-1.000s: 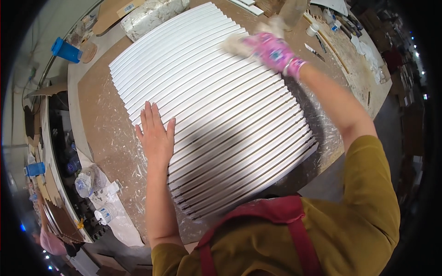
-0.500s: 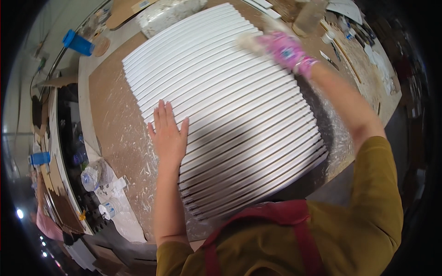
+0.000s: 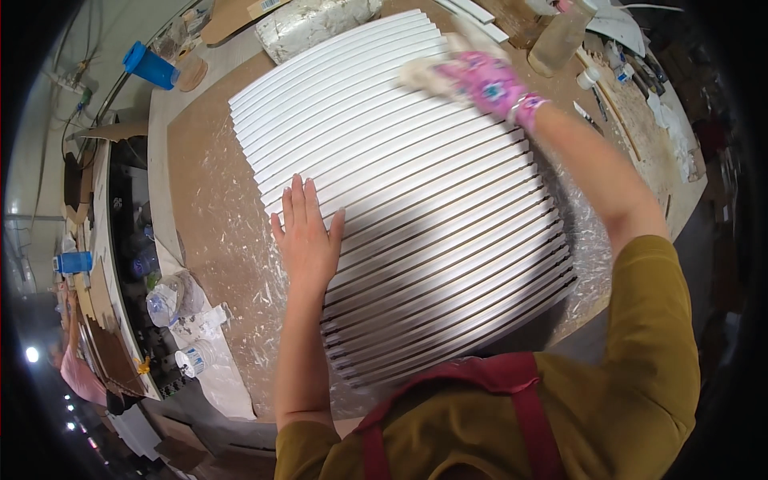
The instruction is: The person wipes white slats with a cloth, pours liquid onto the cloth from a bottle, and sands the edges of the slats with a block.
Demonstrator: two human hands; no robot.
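A wide panel of white parallel slats (image 3: 400, 180), with dark gaps between them, lies tilted across the table before me. My left hand (image 3: 308, 236) rests bare and flat on its left edge, fingers stretched out and apart. Over at the far right edge, my right hand (image 3: 488, 86) wears a pink flowered glove and lies on the slats. Cream-coloured parts at its front are smeared by motion; whether they are glove fingers or a cloth, I cannot tell.
Brown board (image 3: 200, 160) covers the table, streaked with white scraps. A wrapped white bundle (image 3: 316, 28) and a blue cup (image 3: 150, 66) stand at the back. To the right are a cloudy bottle (image 3: 560, 40) and a knife (image 3: 588, 118). A white tub (image 3: 192, 362) sits at left.
The whole view has shifted slightly, so the panel and table appear farther right. My gloved right hand has moved a little left over the slats. My left hand stays on the panel's edge.
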